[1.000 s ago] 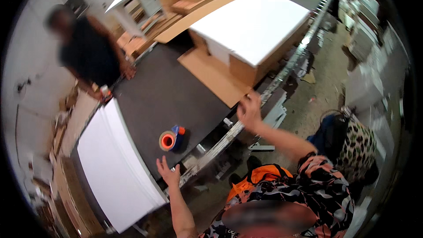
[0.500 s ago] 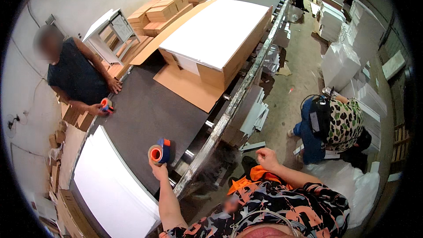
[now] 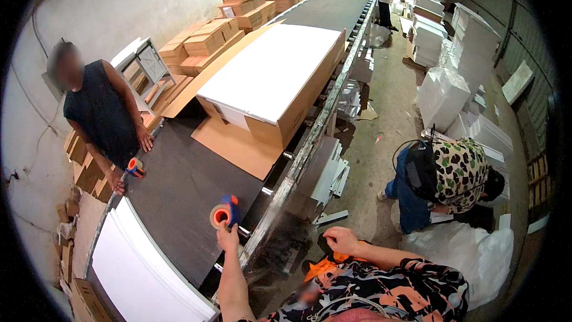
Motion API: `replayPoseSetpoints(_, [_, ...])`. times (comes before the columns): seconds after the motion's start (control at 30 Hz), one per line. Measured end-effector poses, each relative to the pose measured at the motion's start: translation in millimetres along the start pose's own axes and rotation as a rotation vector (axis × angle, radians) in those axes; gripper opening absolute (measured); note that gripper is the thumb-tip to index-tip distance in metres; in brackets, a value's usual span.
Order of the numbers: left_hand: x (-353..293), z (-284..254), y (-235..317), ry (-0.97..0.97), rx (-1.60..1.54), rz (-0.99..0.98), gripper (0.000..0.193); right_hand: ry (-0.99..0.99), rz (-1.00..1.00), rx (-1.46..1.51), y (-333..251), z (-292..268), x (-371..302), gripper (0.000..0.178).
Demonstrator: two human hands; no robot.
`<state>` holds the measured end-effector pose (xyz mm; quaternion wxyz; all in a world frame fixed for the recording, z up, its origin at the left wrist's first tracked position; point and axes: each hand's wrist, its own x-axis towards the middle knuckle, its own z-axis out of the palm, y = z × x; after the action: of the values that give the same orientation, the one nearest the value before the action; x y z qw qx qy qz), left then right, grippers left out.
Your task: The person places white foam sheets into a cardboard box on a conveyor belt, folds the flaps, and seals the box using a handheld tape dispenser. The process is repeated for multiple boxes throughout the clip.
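Observation:
My left hand [image 3: 227, 237] is closed around a blue and orange tape dispenser [image 3: 232, 204], held up over the near right side of the dark conveyor belt [image 3: 179, 161]. My right hand [image 3: 342, 241] hovers before my waist, fingers curled, with nothing visible in them. Beyond the dispenser lies an open cardboard carton [image 3: 291, 124], its near flap spread on the belt and white panels [image 3: 277, 65] filling it. At the left edge of the belt rests a second tape dispenser [image 3: 136, 167], beside a co-worker's hand [image 3: 117, 183].
White panels [image 3: 143, 262] are stacked on the belt's near left. A worn metal rail [image 3: 298, 173] borders its right side. A co-worker [image 3: 101, 113] stands across the belt; another person [image 3: 453, 173] bends low at right beside plastic wrap [image 3: 465, 256]. Stacked cartons [image 3: 208, 39] line the wall.
The co-worker's hand has come off the second tape dispenser, which now sits on the belt edge. My left hand still holds its dispenser. The whole view has shifted a little.

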<state>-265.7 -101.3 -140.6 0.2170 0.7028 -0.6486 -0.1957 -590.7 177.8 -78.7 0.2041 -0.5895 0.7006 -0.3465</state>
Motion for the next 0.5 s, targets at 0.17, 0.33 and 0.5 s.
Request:
replayPoseSetpoints(0.17, [12,17,56,-0.160,-0.272,0.082,0.052,0.065,-0.055,0.064,8,1,21,0.015])
replayPoseSetpoints(0.33, [16,14,95,-0.318,-0.178,0.003,0.077,0.000,-0.121,0.128,16,-7,52,0.010])
replayPoseSetpoints(0.5, [-37,-28,89,-0.447,-0.119,0.018,0.095,-0.263,-0.146,0.335,58,14,77,0.012])
